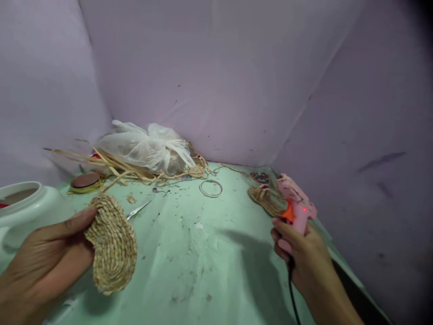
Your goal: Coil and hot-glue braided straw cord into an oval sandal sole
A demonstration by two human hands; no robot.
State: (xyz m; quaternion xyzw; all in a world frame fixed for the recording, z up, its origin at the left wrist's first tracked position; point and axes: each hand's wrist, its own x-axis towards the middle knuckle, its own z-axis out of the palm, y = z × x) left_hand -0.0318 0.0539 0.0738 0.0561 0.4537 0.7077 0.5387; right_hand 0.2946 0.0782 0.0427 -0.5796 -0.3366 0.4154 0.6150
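Observation:
My left hand [64,253] pinches a woven straw sole [113,246] by its edge, thumb on the near face, and holds it upright above the table. Coiled rows of braid show on the sole, and a loose strand rises from its top. On the right, my right hand [304,257] is wrapped round the handle of a pink hot glue gun [297,198]. The gun has an orange trigger and a lit red light, and a black cord hangs from its handle. Just beyond the gun lies a woven straw slipper [267,200] with a bit of red on it.
A white plastic bag [149,146] and straw strips [111,164] lie at the back left. Scissors [138,210], a ring [210,188] and a round tin [86,181] rest on the green table cover [189,253]. A white container [25,205] stands far left.

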